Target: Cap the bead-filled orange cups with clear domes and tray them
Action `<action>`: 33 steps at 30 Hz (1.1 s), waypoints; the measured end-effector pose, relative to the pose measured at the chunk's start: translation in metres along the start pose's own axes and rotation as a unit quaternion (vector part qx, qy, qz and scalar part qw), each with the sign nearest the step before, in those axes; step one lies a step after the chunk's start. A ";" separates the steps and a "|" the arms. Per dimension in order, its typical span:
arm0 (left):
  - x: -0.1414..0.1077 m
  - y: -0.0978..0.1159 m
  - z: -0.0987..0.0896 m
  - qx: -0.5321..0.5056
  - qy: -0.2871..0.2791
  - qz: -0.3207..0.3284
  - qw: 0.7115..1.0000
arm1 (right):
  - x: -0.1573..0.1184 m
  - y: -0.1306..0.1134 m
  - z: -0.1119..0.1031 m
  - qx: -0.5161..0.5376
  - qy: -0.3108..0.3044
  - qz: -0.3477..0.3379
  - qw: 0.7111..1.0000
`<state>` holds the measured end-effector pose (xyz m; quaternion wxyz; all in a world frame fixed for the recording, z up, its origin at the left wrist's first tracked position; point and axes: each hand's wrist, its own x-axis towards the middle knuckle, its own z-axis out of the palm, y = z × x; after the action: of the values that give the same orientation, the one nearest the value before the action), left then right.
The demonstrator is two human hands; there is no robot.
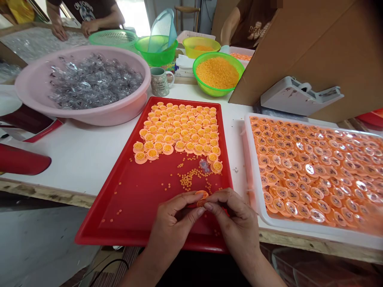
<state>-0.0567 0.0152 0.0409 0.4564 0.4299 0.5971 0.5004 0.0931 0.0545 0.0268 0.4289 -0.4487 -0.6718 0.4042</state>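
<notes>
At the bottom centre of the frame, your left hand (176, 213) and right hand (237, 217) pinch the small orange piece (202, 195) between thumbs and fingertips, so the grip is closed on it from both sides. It sits above the near part of the red tray (140, 199). Best to press evenly with both thumbs; a lopsided squeeze could tip it or make it slip. Working low over the tray should catch anything dropped. Just beyond your fingers, mind the loose yellow pellets (187, 181) and, right of them, the clear plastic piece (205, 165). Farther up, at mid-frame, the filled orange cups (179, 127) stand close together, so your knuckles are better held short of their nearest row.
</notes>
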 end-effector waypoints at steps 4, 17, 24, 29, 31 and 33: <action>-0.002 -0.004 0.003 0.040 0.020 0.046 0.998 | -0.004 0.003 0.001 -0.033 0.025 0.013 0.999; -0.006 0.002 -0.004 -0.125 0.013 -0.072 0.989 | -0.014 -0.011 0.009 -0.083 0.062 -0.043 0.994; -0.005 0.007 -0.004 -0.154 -0.003 -0.068 0.986 | -0.015 -0.014 0.008 -0.080 0.050 -0.058 0.994; -0.008 0.006 -0.001 -0.187 0.028 -0.077 0.979 | -0.015 -0.015 0.010 -0.039 0.053 -0.021 0.998; -0.008 0.003 0.000 -0.206 0.044 -0.077 0.975 | -0.016 -0.015 0.012 -0.028 0.055 -0.017 0.998; -0.008 0.001 0.002 -0.222 0.058 -0.080 0.970 | -0.016 -0.014 0.014 -0.018 0.057 -0.007 0.998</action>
<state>-0.0533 0.0076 0.0431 0.5439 0.2389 0.5285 0.6065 0.0804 0.0330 0.0324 0.4609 -0.4742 -0.6567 0.3626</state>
